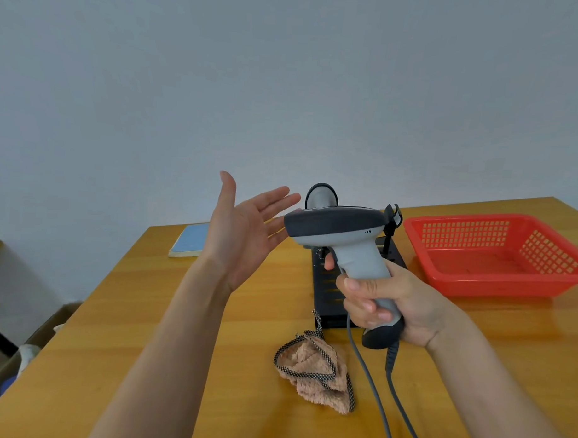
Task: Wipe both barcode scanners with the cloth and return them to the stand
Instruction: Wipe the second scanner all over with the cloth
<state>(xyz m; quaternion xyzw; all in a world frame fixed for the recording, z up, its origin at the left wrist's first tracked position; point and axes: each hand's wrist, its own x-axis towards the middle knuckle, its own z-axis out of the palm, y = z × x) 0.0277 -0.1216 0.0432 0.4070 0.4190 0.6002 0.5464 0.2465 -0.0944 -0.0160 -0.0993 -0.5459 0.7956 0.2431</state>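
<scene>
Far left on the wooden table (120,311): a blue booklet (190,240), not part of the job. Left hand (244,230) is raised off the table, palm up, fingers straight and spread, holding nothing; fingertips just beside the head of the held scanner (338,230). Cloth (312,370) lies crumpled on the table, below the left hand and just left of the scanner's grey cable (367,379). Black stand (328,285) sits behind the cloth; second scanner (321,195) is parked at its far end, mostly hidden by the held one. Right hand (383,304) is wrapped tight round the held scanner's handle, head up, handle running down toward the person, nose pointing left. Red basket (496,255) at right, nothing visible in it.

Judgement: wiping needs the cloth, and the free left hand is the nearer one — cloth lies down and toward the person from it, so a drop-and-grab on that side. An empty clip (392,216) on the stand shows behind the scanner head.
</scene>
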